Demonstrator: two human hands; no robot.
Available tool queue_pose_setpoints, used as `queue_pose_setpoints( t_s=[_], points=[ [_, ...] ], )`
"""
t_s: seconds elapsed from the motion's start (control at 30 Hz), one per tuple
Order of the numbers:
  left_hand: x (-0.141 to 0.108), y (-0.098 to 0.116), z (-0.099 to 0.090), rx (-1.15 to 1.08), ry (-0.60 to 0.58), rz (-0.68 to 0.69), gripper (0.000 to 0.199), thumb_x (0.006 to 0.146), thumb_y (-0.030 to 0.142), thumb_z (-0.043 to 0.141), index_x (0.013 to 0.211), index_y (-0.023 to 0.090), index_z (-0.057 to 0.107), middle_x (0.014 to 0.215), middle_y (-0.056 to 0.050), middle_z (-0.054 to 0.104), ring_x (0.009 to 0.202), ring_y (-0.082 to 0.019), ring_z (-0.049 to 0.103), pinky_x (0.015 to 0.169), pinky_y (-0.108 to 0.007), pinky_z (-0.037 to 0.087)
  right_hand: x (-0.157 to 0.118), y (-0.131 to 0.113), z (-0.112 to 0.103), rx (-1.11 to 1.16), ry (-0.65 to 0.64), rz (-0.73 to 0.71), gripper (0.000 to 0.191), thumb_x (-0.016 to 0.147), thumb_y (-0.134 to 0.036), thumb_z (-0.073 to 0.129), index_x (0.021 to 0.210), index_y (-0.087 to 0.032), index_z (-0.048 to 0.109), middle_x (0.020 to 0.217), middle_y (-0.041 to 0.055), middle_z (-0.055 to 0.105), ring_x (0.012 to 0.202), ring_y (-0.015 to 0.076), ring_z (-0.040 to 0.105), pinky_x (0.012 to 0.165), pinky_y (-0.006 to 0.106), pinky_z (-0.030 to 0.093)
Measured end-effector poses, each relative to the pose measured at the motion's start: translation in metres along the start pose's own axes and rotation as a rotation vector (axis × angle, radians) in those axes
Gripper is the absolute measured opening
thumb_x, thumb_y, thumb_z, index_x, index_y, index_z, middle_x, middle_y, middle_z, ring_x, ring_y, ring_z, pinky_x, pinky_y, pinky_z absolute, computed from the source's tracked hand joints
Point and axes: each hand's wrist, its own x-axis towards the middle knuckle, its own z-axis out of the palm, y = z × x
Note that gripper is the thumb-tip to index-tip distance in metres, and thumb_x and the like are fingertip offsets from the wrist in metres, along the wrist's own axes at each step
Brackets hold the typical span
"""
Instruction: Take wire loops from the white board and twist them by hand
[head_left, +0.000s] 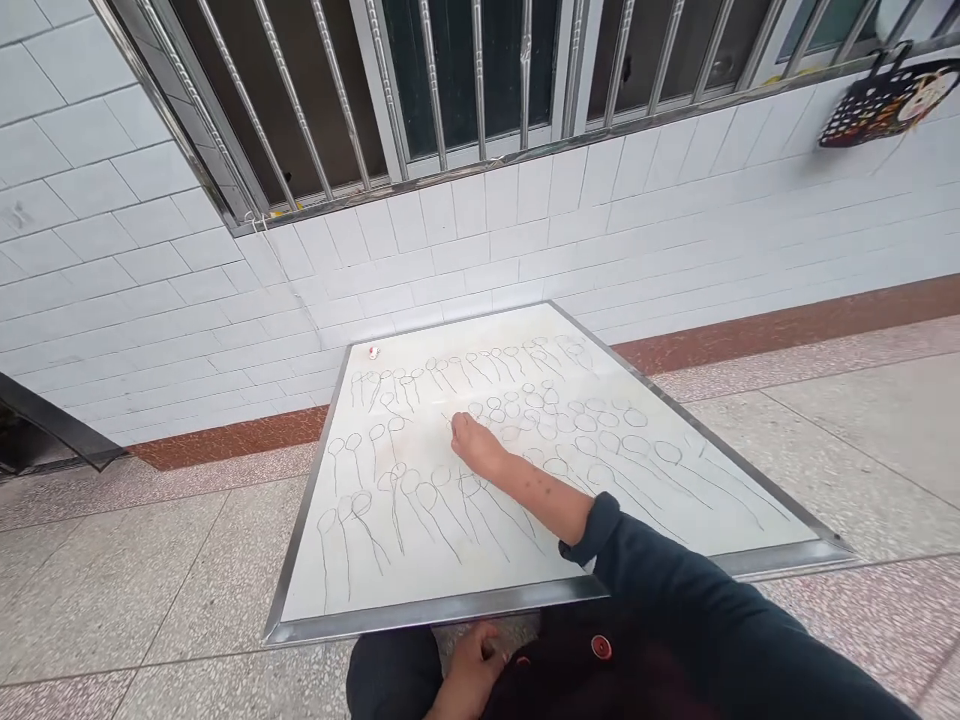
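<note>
A large whiteboard-like panel with a metal frame lies before me. Rows of dark pencil-thin loops with long tails cover much of it. Over its middle, my right hand is closed in a pinch, fingertips down at the surface among the drawn circles. A faint thin tip seems to poke out ahead of the fingers, too small to name. Below the panel's near edge, my left hand rests by my lap with its fingers curled, and I see nothing in it.
A small red-and-white item sits near the panel's far left corner. Behind stands a white tiled wall with a barred window. A dotted black bag hangs at the upper right. Speckled floor tiles surround the panel.
</note>
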Motion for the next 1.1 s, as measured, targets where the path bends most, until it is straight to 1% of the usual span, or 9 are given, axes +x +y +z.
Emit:
queue_pose_setpoints(
  t_s=[0.1, 0.2, 0.3, 0.37, 0.43, 0.6, 0.83, 0.97, 1.1],
  points=[
    [-0.018, 0.016, -0.003, 0.132, 0.078, 0.096, 0.025, 0.064, 0.028, 0.072, 0.087, 0.02, 0.068, 0.074, -0.004, 0.058, 0.089, -0.03, 0.057, 0.095, -0.046, 0.035, -0.054, -0.01, -0.002, 0.151, 0.041, 0.002, 0.013, 0.093, -0.022, 0.049, 0.103, -0.017, 0.055, 0.093, 0.0028, 0.062, 0.074, 0.0137, 0.059, 0.066, 0.029, 0.051],
    [-0.044, 0.037, 0.0, 0.169, 0.063, 0.172, 0.026, 0.066, 0.026, 0.072, 0.091, 0.02, 0.071, 0.078, -0.005, 0.064, 0.089, -0.027, 0.058, 0.094, -0.043, 0.037, -0.121, -0.012, -0.003, 0.297, 0.038, 0.011, 0.012, 0.092, -0.019, 0.042, 0.102, -0.019, 0.048, 0.082, -0.0005, 0.06, 0.069, 0.0128, 0.058, 0.068, 0.028, 0.05],
    [-0.079, 0.06, -0.002, 0.119, -0.011, 0.218, 0.029, 0.072, 0.029, 0.07, 0.099, 0.019, 0.072, 0.082, -0.005, 0.067, 0.081, -0.022, 0.059, 0.087, -0.039, 0.042, -0.187, -0.014, -0.011, 0.471, -0.028, 0.061, 0.015, 0.096, -0.026, 0.034, 0.102, -0.02, 0.047, 0.076, -0.0019, 0.058, 0.063, 0.0118, 0.058, 0.069, 0.029, 0.051],
    [-0.104, 0.076, -0.01, 0.047, -0.054, 0.24, 0.038, 0.079, 0.035, 0.066, 0.114, 0.02, 0.067, 0.088, -0.005, 0.068, 0.081, -0.02, 0.06, 0.084, -0.035, 0.044, -0.221, -0.019, -0.023, 0.849, -0.089, 0.126, 0.018, 0.095, -0.037, 0.043, 0.098, -0.021, 0.05, 0.075, -0.0015, 0.058, 0.065, 0.0126, 0.059, 0.069, 0.03, 0.052],
    [-0.13, 0.093, -0.021, -0.044, -0.037, 0.275, 0.047, 0.083, 0.04, 0.063, 0.127, 0.024, 0.057, 0.101, -0.005, 0.067, 0.092, -0.018, 0.061, 0.087, -0.034, 0.045, -0.244, -0.028, -0.037, 1.062, -0.093, 0.187, 0.024, 0.092, -0.046, 0.052, 0.091, -0.021, 0.052, 0.079, -0.0006, 0.058, 0.065, 0.0115, 0.058, 0.066, 0.028, 0.051],
    [-0.17, 0.127, -0.032, -0.4, 0.145, 0.398, 0.054, 0.079, 0.032, 0.072, 0.13, 0.024, 0.054, 0.107, -0.007, 0.068, 0.1, -0.02, 0.062, 0.092, -0.037, 0.046, -0.266, -0.052, -0.054, 1.196, -0.165, 0.172, 0.028, 0.088, -0.049, 0.06, 0.09, -0.022, 0.054, 0.07, -0.0024, 0.059, 0.061, 0.011, 0.057, 0.065, 0.028, 0.053],
    [-0.167, 0.132, -0.003, -0.67, 0.273, 0.538, 0.042, 0.08, 0.026, 0.073, 0.12, 0.022, 0.06, 0.092, -0.002, 0.069, 0.087, -0.014, 0.065, 0.089, -0.033, 0.049, -0.273, -0.061, -0.044, 1.251, -0.232, 0.099, 0.026, 0.088, -0.046, 0.061, 0.091, -0.021, 0.054, 0.077, -0.0029, 0.059, 0.064, 0.0094, 0.061, 0.063, 0.026, 0.055],
    [-0.169, 0.13, 0.0, -0.661, 0.326, 0.562, 0.04, 0.081, 0.025, 0.071, 0.12, 0.021, 0.061, 0.087, -0.001, 0.068, 0.076, -0.011, 0.064, 0.081, -0.028, 0.051, -0.278, -0.056, -0.041, 1.207, -0.23, 0.065, 0.027, 0.089, -0.047, 0.059, 0.096, -0.021, 0.053, 0.084, -0.0021, 0.057, 0.066, 0.0097, 0.062, 0.061, 0.026, 0.055],
    [-0.175, 0.131, -0.001, -0.563, 0.334, 0.603, 0.042, 0.083, 0.024, 0.07, 0.123, 0.022, 0.06, 0.082, 0.0, 0.069, 0.069, -0.01, 0.062, 0.073, -0.025, 0.051, -0.281, -0.051, -0.039, 0.975, -0.15, -0.041, 0.025, 0.09, -0.044, 0.058, 0.101, -0.023, 0.054, 0.08, -0.0015, 0.059, 0.064, 0.0107, 0.058, 0.056, 0.024, 0.049]
  ],
)
